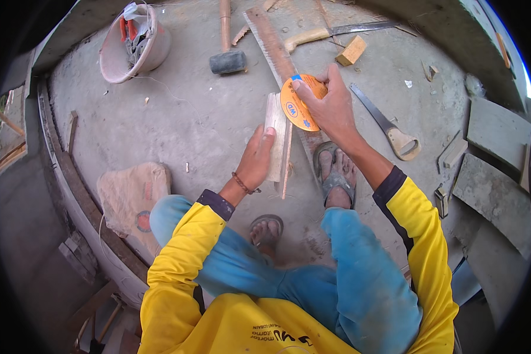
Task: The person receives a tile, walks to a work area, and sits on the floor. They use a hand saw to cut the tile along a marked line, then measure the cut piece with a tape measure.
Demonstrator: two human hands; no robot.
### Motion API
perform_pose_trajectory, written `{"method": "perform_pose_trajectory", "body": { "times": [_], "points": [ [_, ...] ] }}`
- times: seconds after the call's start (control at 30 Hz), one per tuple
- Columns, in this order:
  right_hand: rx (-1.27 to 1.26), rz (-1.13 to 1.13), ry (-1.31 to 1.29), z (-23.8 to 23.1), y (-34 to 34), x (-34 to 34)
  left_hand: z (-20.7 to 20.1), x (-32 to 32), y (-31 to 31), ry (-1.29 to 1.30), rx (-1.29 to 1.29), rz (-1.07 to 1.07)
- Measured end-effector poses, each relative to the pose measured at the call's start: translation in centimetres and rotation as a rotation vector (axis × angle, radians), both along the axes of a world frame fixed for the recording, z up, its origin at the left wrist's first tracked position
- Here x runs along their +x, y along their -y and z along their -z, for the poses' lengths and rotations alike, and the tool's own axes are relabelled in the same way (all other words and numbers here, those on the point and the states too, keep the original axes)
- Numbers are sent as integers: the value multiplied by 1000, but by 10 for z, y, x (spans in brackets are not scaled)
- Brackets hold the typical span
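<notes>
My left hand (255,154) is closed around a short pale wooden board (275,118), thumb along its face, holding it upright on end or slightly tilted; I cannot tell if it touches the floor. In my right hand (333,106) a flat orange disc (301,112) with a blue mark at its rim is pinched between thumb and fingers. The disc is beside the board's top right edge; whether they touch is unclear. Behind them lies a long, brown, rusty-looking strip (271,44) with a toothed edge, like a big saw blade, running down toward my right foot (338,174).
Around me on the concrete floor lie a black-headed mallet (227,62), a long blade with a wooden handle (307,40), a wood block (351,51) and a handsaw (389,124). A pinkish bucket (109,62) stands far left, a dusty sack (133,197) nearer. Grey slabs (492,183) lean at right.
</notes>
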State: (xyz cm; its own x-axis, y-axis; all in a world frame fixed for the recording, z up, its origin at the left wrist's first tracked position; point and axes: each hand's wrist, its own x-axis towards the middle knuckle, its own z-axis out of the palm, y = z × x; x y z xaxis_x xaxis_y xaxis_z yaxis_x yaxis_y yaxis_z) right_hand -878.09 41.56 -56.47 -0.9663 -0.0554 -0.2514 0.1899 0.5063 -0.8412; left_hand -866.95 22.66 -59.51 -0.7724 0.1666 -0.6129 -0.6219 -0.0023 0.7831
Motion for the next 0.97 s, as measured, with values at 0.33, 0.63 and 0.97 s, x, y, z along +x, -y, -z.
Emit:
{"method": "perform_pose_trajectory", "body": {
  "times": [0.33,0.63,0.97],
  "points": [
    [-104,-55,-34,-14,12,22,4,-4,6,-106,-90,-61],
    [-46,-80,56,-25,3,24,-15,-17,-6,-228,-185,-124],
    [193,-128,-37,-11,-11,5,-21,-15,-1,-295,-500,-46]
  ]
}}
